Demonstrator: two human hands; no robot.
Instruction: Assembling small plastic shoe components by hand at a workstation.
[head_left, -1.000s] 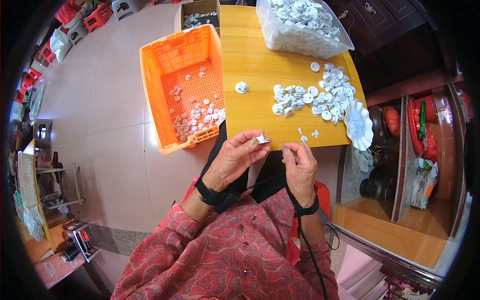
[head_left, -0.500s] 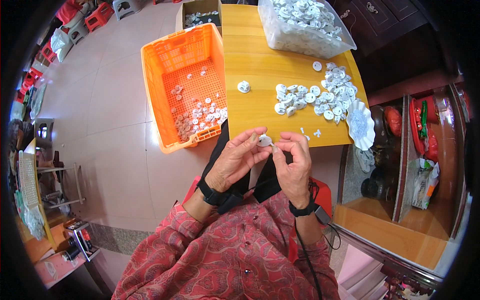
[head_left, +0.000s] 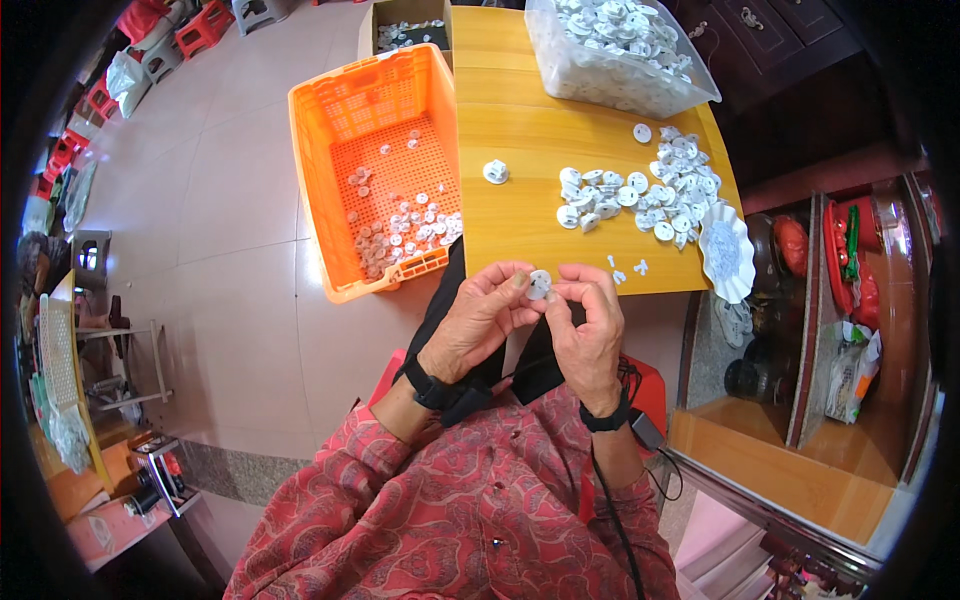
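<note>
- One round white piece (head_left: 539, 284) is up by the near edge of the yellow surface (head_left: 510, 230).
- The left hand (head_left: 488, 312) pinches it, fingers bent.
- The right hand (head_left: 586, 335) is nearly closed at its rim; I can't tell what it grips.

The round piece (head_left: 540, 285) is white, like the heaped pieces (head_left: 682, 180) on the yellow-brown, wood-grained tabletop (head_left: 515, 225), and the wavy-edged dish (head_left: 737, 291) is white around pale bluish bits (head_left: 724, 248). The crate (head_left: 312, 180) is bright orange with a perforated lattice, the floor tiles (head_left: 240, 230) pale pinkish beige. The shirt (head_left: 440, 510) is red with a swirling, paler paisley pattern, the wristbands (head_left: 607, 419) black.
</note>
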